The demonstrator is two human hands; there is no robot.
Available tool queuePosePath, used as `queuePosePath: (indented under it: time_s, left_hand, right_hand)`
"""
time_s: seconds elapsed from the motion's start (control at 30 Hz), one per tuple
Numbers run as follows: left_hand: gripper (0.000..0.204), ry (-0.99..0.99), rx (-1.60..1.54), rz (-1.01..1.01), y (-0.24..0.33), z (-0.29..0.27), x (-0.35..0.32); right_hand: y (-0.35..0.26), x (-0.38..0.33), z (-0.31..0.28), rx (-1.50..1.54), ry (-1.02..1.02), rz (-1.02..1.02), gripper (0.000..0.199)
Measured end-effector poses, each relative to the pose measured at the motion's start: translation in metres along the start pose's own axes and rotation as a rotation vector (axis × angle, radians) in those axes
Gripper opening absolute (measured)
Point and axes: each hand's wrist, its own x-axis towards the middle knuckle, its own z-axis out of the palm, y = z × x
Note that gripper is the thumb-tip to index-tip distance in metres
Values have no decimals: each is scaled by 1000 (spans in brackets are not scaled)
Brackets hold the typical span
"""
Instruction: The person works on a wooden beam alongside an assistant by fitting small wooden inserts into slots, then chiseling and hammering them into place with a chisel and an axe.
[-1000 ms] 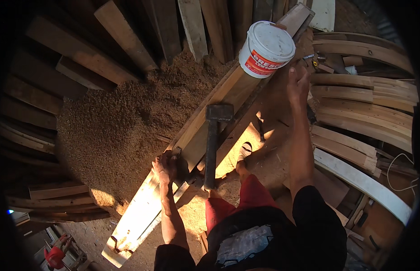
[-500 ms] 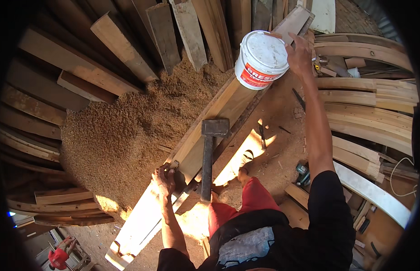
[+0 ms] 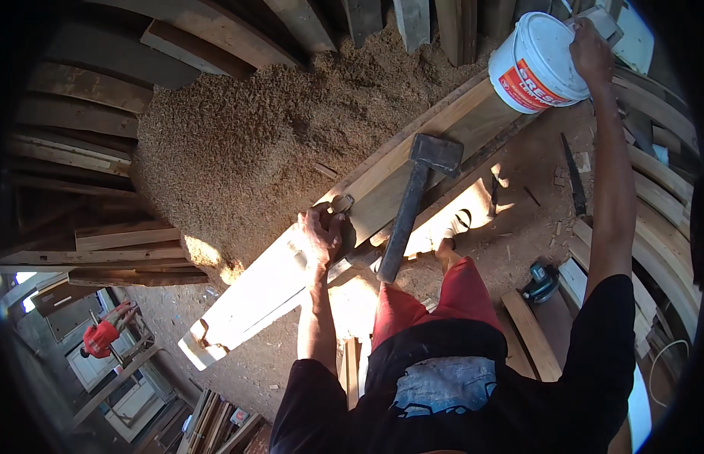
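A long wooden board (image 3: pixel 390 198) lies slantwise in front of me, its near-left end in bright sun. My left hand (image 3: pixel 321 236) rests on it with bent fingers closed at its far edge, beside a small pale wooden piece (image 3: pixel 340 204). Across the board's middle lies a hammer (image 3: pixel 436 155) with a dark block head, its handle pointing toward my legs. A white lidded bucket (image 3: pixel 541 64) with a red label stands on the far-right part. At the lid's right rim is my right hand (image 3: pixel 592 57), fingers curled; whatever they grip is hidden.
Sawdust (image 3: pixel 238 151) is heaped beyond the board. Stacked planks (image 3: pixel 102 155) ring the left and far sides, with curved timbers (image 3: pixel 666 227) at right. A handsaw (image 3: pixel 573 174) and a green power tool (image 3: pixel 541 281) lie on the floor. A person in red (image 3: pixel 101 338) is far left.
My view has turned, so the board, hammer and bucket appear farther right and higher. My right hand's fingers, stretched out earlier, are now curled at the lid's rim. My left hand keeps its place.
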Motion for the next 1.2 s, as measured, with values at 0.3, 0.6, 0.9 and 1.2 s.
queuePosePath:
  time_s: [0.3, 0.6, 0.9, 1.2]
  left_hand:
    - [33, -45, 246, 83, -16, -1, -8]
    - [41, -151, 174, 184, 3, -7, -34]
    - [37, -47, 42, 293, 1, -14, -28]
    - [49, -318, -986, -198, 29, -41, -66]
  right_hand:
    - [-169, -226, -89, 1091, -439, -149, 18]
    - [-233, -370, -61, 1093, -705, 69, 28]
    - [-256, -383, -56, 791, -480, 201, 57]
    - [-308, -412, -112, 1261, -692, -133, 15]
